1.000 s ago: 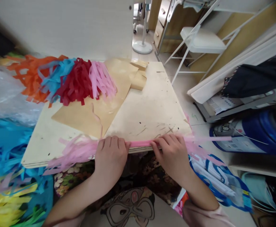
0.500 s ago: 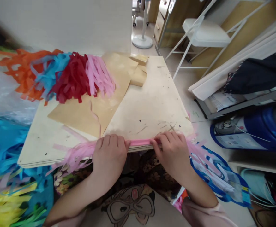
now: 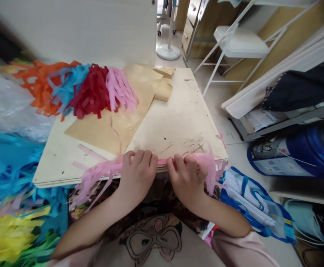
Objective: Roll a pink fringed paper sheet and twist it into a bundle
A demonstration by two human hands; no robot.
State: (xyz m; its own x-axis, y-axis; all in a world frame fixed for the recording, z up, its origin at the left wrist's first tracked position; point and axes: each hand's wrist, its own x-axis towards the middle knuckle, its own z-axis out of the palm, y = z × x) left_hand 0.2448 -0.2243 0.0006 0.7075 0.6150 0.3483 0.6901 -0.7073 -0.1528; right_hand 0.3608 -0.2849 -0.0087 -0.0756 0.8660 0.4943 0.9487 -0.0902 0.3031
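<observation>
A pink tissue-paper tassel [image 3: 98,174] lies along the near edge of the wooden board [image 3: 178,122], its middle rolled into a narrow band and its fringed ends spreading to both sides. My left hand [image 3: 139,174] is closed over the band, fingers curled on top. Close beside it, my right hand [image 3: 185,178] also grips the band, fingers bent. A short stretch of pink shows between the two hands. Farther back, orange, blue, red and pink fringe tassels [image 3: 89,91] rest partly on a brown paper bag [image 3: 101,129]. A thin pink twisted strip [image 3: 114,131] lies on the bag.
Blue fringe [image 3: 9,159] and yellow fringe [image 3: 12,226] are heaped at the left, below clear plastic wrap [image 3: 14,104]. To the right are a blue-trimmed clear bag [image 3: 256,200], a blue bucket [image 3: 290,152] and a white folding chair [image 3: 241,40].
Both hands have come closer together along the pink band, the right one moving left. More of the right-hand fringe shows. The view has shifted slightly.
</observation>
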